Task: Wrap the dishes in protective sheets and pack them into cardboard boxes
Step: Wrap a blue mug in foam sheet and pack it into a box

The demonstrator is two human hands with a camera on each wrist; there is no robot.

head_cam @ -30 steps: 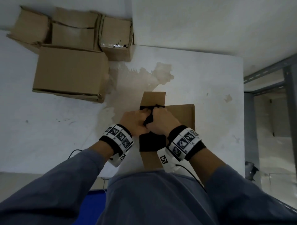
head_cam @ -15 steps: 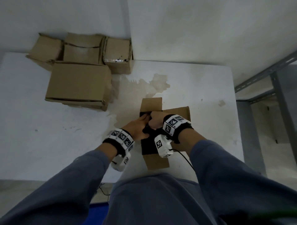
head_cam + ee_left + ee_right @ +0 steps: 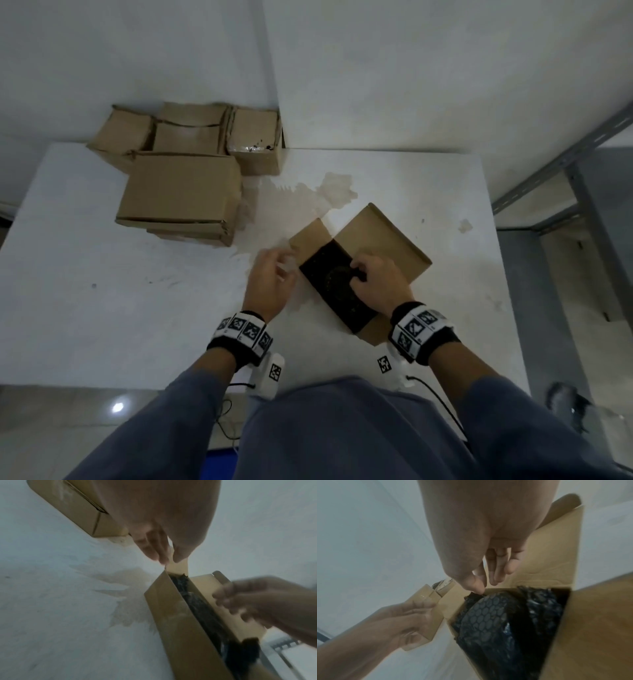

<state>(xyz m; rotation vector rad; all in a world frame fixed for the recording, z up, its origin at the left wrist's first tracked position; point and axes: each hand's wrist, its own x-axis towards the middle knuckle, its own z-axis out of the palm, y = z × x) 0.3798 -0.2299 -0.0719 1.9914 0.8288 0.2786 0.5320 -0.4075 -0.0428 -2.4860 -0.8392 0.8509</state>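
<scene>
Wrapped dish (image 3: 334, 291) fills the open box (image 3: 385, 240); left grip (image 3: 270, 284) pinches its end flap (image 3: 310, 238), right grip (image 3: 376, 287) pinches the wrap's edge.

A white rectangular table (image 3: 102, 308), marked by a brownish, seemingly dried stain (image 3: 334, 192), carries a cluster of closed brown cardboard boxes (image 3: 181, 192) at its far left and an open brown cardboard box (image 3: 383, 240) nearer the front.

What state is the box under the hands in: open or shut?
Open: the box has its flaps spread, and the black bubble-wrapped bundle shows inside.
</scene>
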